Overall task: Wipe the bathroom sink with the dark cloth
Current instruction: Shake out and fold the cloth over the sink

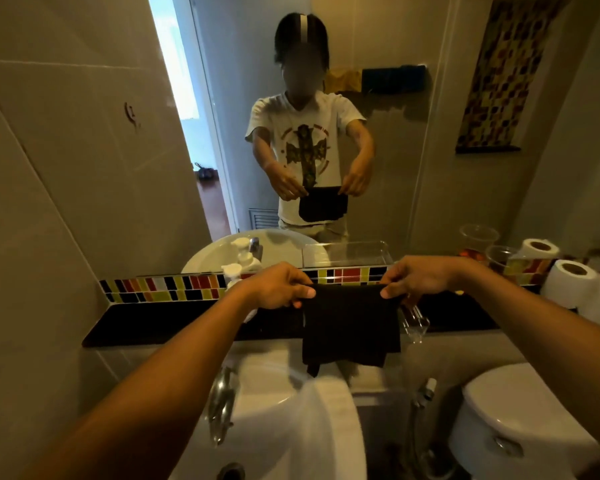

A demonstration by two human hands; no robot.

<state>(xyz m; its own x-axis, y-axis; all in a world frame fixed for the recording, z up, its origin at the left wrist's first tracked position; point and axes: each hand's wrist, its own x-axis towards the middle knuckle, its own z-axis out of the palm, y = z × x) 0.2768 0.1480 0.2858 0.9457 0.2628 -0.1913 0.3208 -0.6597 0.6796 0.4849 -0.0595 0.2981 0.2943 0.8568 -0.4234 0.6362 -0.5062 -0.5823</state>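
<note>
The dark cloth (350, 327) hangs stretched flat in the air above the back of the white sink (291, 420). My left hand (274, 287) pinches its upper left corner and my right hand (420, 278) pinches its upper right corner. The cloth's lower edge dangles just over the sink's rear rim. A chrome tap (222, 400) stands at the sink's left side, and the drain (231, 471) shows at the bottom edge. My forearms cover part of the basin.
A black ledge (174, 323) under the mirror carries a white pump bottle (232, 275), a clear glass piece (414, 322), plastic cups (499, 258) and toilet rolls (575, 282). The toilet tank (520, 420) stands right of the sink. A tiled wall closes the left.
</note>
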